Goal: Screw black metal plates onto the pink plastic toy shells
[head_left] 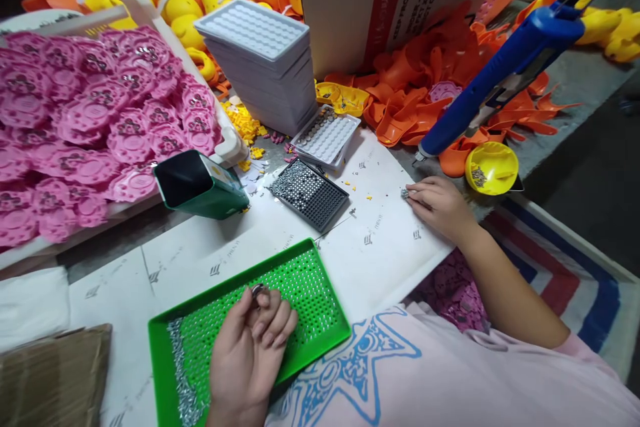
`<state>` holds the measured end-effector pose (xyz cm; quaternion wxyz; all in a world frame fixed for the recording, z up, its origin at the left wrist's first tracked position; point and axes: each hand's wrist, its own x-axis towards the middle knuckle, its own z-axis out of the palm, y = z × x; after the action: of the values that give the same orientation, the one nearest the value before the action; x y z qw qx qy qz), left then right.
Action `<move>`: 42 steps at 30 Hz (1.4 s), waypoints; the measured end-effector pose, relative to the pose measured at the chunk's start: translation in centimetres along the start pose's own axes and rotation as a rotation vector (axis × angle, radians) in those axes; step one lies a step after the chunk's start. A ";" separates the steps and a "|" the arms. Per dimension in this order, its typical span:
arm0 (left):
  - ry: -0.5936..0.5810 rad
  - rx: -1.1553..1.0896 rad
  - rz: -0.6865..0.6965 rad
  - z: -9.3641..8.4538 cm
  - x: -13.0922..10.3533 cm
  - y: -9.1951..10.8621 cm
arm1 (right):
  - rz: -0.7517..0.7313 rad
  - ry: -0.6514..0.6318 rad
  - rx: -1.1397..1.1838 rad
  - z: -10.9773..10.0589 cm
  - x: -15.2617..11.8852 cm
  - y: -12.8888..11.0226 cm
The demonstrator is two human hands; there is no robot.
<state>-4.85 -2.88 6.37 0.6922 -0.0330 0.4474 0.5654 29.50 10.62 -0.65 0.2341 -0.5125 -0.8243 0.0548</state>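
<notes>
Palm up, my left hand [255, 347] is over the green perforated tray [323, 260], its fingers curled round a small dark shiny round part [257, 290]. Loose silver screws [183, 380] lie along the tray's left side. My right hand [440, 207] rests on the white paper at the right, its fingertips pinching a small silvery piece [405, 193] too small to name. Between the hands and farther back sits a black perforated tray [325, 203], partly covered with small metal pieces. The blue electric screwdriver [485, 93] hangs tilted above my right hand.
Pink plastic parts [90, 100] fill a white crate at the left. Beside it stand a green container [200, 187] and a tall stack of white trays [270, 73]. Orange parts [410, 100], a yellow bowl [493, 168] and a cardboard box [345, 7] are at the back and right.
</notes>
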 end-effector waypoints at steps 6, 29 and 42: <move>-0.023 0.003 0.011 0.0 0.0 0.0 | -0.019 -0.015 0.021 -0.4 0.1 -1.0; -0.087 0.004 -0.004 -0.4 0.0 0.2 | 0.116 0.034 -0.026 0.0 0.3 3.0; -0.057 0.022 0.006 -0.5 0.2 0.1 | 0.242 0.191 -0.135 -4.6 -0.7 4.7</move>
<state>-5.22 -2.98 5.93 0.7035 -0.0081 0.4335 0.5631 35.68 11.50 1.64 0.2678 -0.6257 -0.7324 -0.0218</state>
